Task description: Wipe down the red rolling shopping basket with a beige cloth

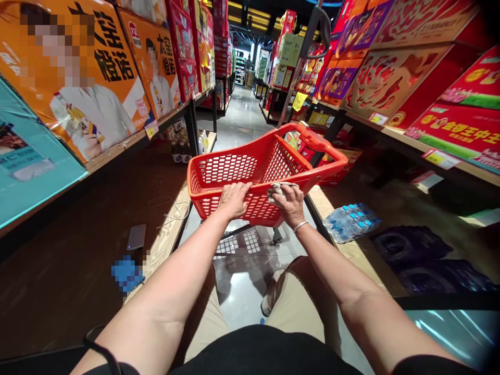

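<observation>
On the red cart (192, 177), left fingers (237, 190) clamp its rim (209, 194), right fingers (289, 192) a cloth (275, 192).

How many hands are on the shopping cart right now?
2. The left hand is on the near rim of the red cart; the right hand is farther along that rim, toward the handle, with a crumpled cloth.

cart (230, 146): red plastic, perforated | rag (275, 192): cloth, crumpled | shelf (180, 110): wood | floor (239, 110): smooth, glossy
</observation>
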`<move>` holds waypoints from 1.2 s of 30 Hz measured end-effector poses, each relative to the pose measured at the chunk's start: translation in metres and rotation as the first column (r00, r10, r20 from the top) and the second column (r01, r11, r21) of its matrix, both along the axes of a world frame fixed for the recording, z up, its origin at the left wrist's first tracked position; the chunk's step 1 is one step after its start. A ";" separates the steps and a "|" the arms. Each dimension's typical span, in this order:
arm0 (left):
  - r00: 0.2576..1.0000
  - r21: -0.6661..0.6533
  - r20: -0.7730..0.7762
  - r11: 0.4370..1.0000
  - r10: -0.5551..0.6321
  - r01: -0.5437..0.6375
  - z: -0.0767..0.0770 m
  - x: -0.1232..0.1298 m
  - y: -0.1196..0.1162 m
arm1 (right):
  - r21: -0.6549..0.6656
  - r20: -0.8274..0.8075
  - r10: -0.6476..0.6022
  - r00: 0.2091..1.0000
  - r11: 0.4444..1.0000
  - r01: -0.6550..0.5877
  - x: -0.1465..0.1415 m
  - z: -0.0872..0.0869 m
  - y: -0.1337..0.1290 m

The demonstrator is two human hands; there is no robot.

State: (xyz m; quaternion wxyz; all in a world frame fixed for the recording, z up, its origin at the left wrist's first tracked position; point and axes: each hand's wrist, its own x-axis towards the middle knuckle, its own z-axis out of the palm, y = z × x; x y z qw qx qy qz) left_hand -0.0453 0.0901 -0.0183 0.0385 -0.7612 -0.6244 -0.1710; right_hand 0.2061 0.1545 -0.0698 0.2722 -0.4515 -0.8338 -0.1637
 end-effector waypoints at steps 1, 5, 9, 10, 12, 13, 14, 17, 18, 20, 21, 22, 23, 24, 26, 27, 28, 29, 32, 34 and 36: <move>1.000 -0.001 0.002 1.000 0.003 -0.003 0.001 0.001 -0.001 | -0.019 0.001 0.002 1.000 1.000 -0.002 0.000 -0.009 0.000; 1.000 -0.008 0.010 1.000 -0.005 0.005 0.004 0.003 -0.004 | -0.093 -0.016 0.000 1.000 0.996 -0.002 -0.007 -0.045 -0.004; 1.000 -0.004 0.000 1.000 0.007 -0.007 0.003 0.001 -0.003 | -0.150 0.021 0.074 0.997 0.986 -0.070 -0.009 -0.037 -0.003; 1.000 -0.001 -0.002 1.000 0.012 -0.012 0.002 0.000 -0.002 | -0.163 0.040 0.108 0.993 0.981 -0.100 -0.006 -0.027 -0.002; 1.000 0.006 -0.002 1.000 0.015 -0.015 0.001 -0.002 -0.002 | -0.154 0.062 0.155 0.986 0.978 -0.144 0.002 0.000 0.001; 1.000 0.010 -0.001 1.000 0.014 -0.014 0.001 -0.003 -0.002 | -0.119 0.055 0.157 0.986 0.982 -0.149 0.008 0.016 0.003; 1.000 0.016 0.001 1.000 0.010 -0.010 0.000 -0.004 -0.003 | -0.064 0.032 0.140 0.990 0.988 -0.138 0.013 0.032 0.006; 1.000 0.036 0.010 0.999 0.004 -0.004 0.000 -0.005 -0.005 | 0.124 -0.111 0.035 0.993 0.992 -0.021 0.026 0.072 0.012; 1.000 0.037 0.015 0.999 0.003 -0.004 0.000 -0.005 -0.006 | 0.153 -0.153 0.000 0.988 0.988 0.024 0.026 0.081 0.012; 1.000 0.035 0.024 0.999 0.004 -0.005 0.000 -0.004 -0.006 | 0.134 -0.180 -0.057 0.982 0.988 0.081 0.016 0.089 0.008; 1.000 0.034 0.028 0.999 0.006 -0.007 0.000 -0.003 -0.007 | 0.097 -0.158 -0.063 0.985 0.992 0.079 0.006 0.089 0.003; 0.999 0.036 0.030 0.999 0.011 -0.012 0.000 -0.003 -0.007 | 0.052 -0.117 -0.048 0.992 0.997 0.055 -0.007 0.087 -0.004; 0.999 0.038 0.031 0.999 0.017 -0.018 0.000 -0.002 -0.007 | 0.009 -0.071 -0.015 0.997 1.000 0.015 -0.022 0.083 -0.011; 0.999 0.041 0.029 0.999 0.023 -0.025 0.000 -0.002 -0.007 | -0.030 -0.024 0.037 0.999 0.999 -0.038 -0.037 0.079 -0.019; 0.999 0.050 0.021 0.998 0.033 -0.034 0.000 -0.002 -0.008 | -0.090 0.039 0.125 0.991 0.988 -0.121 -0.063 0.074 -0.031; 0.999 0.055 0.017 0.998 0.031 -0.032 0.000 -0.003 -0.008 | -0.112 0.063 0.154 0.986 0.983 -0.147 -0.071 0.073 -0.035; 1.000 0.059 0.017 0.998 0.026 -0.027 0.000 -0.005 -0.008 | -0.129 0.088 0.174 0.981 0.978 -0.162 -0.076 0.075 -0.037; 1.000 0.062 0.022 0.998 0.022 -0.023 0.001 -0.007 -0.008 | -0.139 0.116 0.187 0.976 0.976 -0.171 -0.076 0.078 -0.038; 0.996 0.052 0.075 0.998 0.038 -0.042 0.003 -0.014 -0.006 | -0.120 0.176 0.158 0.972 0.983 -0.138 -0.054 0.095 -0.031; 0.992 0.040 0.109 0.997 0.064 -0.068 0.004 -0.016 -0.005 | -0.091 0.176 0.080 0.981 0.994 -0.064 -0.026 0.110 -0.022; 0.990 0.042 0.120 0.996 0.073 -0.079 0.004 -0.015 -0.004 | -0.061 0.160 -0.025 0.987 0.998 0.035 0.007 0.126 -0.014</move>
